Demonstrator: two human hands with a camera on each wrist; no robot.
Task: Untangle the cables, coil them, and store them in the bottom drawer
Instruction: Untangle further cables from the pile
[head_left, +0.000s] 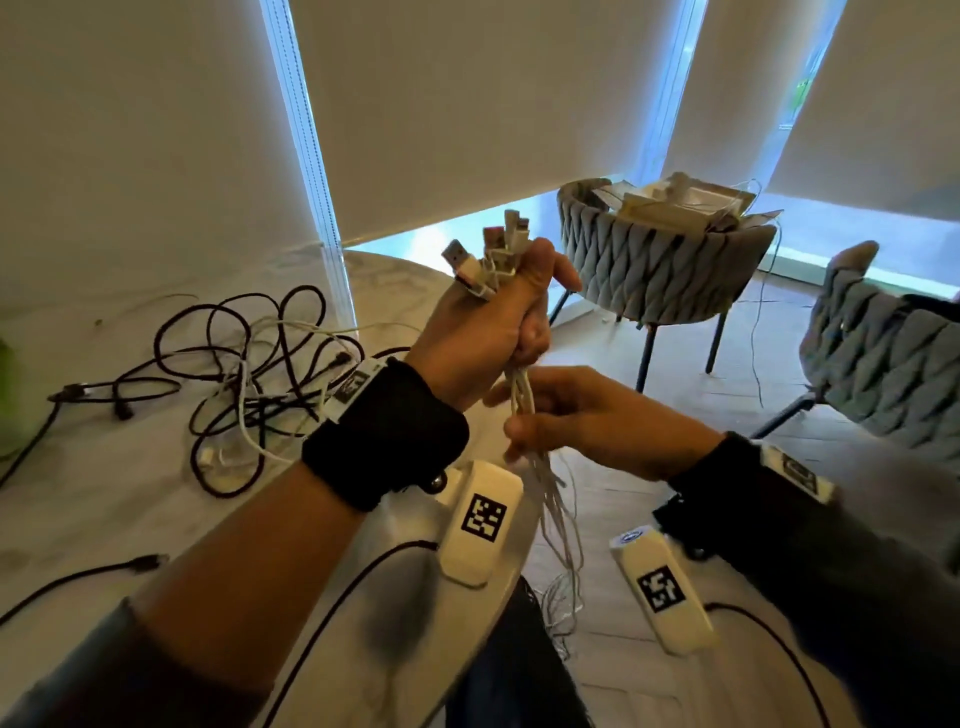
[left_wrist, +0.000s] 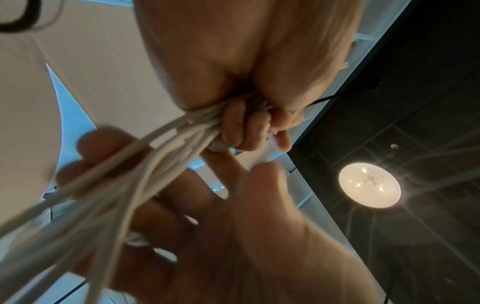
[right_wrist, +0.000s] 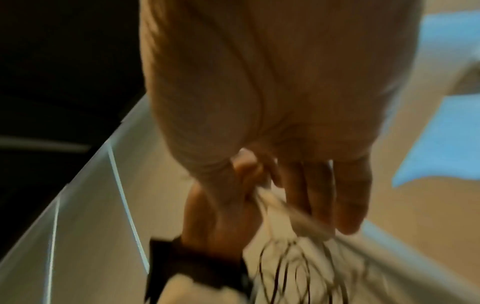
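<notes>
The left hand (head_left: 483, 332) was raised just off the right edge of the tabletop (head_left: 104, 493), fisted tightly round a bundle of white cables (head_left: 524, 400) with their connector ends (head_left: 488, 260) sticking up above the thumb. Gathering the plugs at the top seemed meant to anchor one end, so the loose lengths could hang straight toward the floor (head_left: 675, 364) and fall free of each other.

Directly below, the right hand (head_left: 587, 415) had its fingers curled loosely about the same strands, likely to comb down the bundle and draw out crossings. The right wrist view was too blurred to tell how firm that hold was.

A second tangle of black cables (head_left: 234, 374), with a few white ones among them, lay on the tabletop toward its far edge, apparently left for later. Another black cable (head_left: 104, 569) lay nearer the front edge. No drawer was in view, so coiling and storing appeared not yet begun.
</notes>
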